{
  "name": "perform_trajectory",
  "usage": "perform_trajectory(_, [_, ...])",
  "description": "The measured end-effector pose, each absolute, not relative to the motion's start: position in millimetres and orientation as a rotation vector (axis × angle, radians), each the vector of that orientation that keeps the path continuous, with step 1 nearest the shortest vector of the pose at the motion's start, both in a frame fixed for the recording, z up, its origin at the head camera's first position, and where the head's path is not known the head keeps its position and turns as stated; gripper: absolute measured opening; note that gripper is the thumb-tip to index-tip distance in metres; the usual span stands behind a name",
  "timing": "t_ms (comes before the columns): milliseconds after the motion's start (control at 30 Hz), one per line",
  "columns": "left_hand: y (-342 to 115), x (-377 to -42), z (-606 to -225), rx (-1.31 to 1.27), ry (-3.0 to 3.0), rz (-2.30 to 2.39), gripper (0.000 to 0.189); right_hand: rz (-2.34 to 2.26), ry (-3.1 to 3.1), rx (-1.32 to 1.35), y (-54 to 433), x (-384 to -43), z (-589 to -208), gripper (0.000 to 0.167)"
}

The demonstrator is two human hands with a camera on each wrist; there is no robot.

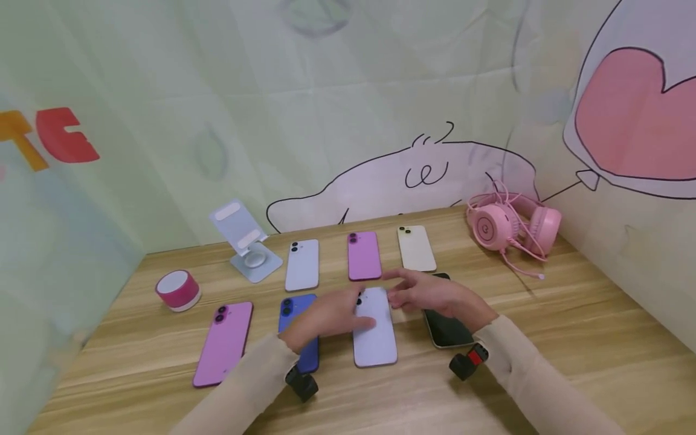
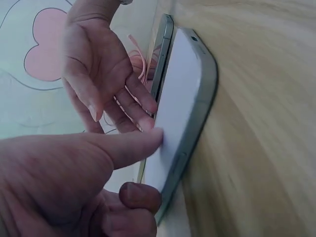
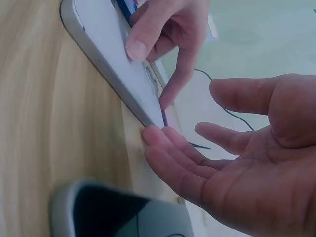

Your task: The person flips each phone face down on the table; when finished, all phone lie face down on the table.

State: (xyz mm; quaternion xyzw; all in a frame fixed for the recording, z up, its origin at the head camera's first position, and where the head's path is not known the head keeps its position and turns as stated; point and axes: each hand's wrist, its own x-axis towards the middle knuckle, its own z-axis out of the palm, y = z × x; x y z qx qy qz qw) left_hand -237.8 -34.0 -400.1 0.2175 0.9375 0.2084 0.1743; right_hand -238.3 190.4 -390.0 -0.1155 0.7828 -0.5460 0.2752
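Observation:
In the head view a pale lavender smartphone lies back up at the middle front of the table. My left hand is over its left side, the straight thumb touching its back and the index finger reaching to the camera end. In the left wrist view the phone's edge shows beside that thumb. My right hand is at the phone's upper right, fingers loosely extended, with fingertips right at its corner. A black-screened phone lies partly under my right hand. A blue phone is partly hidden by my left wrist.
Around the hands lie a pink phone, a white phone, a magenta phone and a cream phone. A phone stand and a pink-and-white round speaker are at left, pink headphones at back right.

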Motion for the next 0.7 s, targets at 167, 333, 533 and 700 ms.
perform_trajectory(167, [-17, -234, -393, 0.634, 2.676, 0.481, 0.079, -1.468, 2.127, -0.354, 210, -237, -387, 0.054])
perform_trajectory(333, [4, -235, -393, 0.716, 2.698, 0.377, 0.079, -1.44, 2.182, -0.345, 234, -233, -384, 0.053])
perform_trajectory(533, [23, -238, -395, 0.805, 2.689, 0.416, 0.083, -1.452, 2.223, -0.294, 256, -227, -383, 0.052])
perform_trajectory(700, [37, -236, -400, 0.885, 2.622, 0.549, 0.087, -1.475, 2.241, -0.269, 274, -223, -384, 0.052])
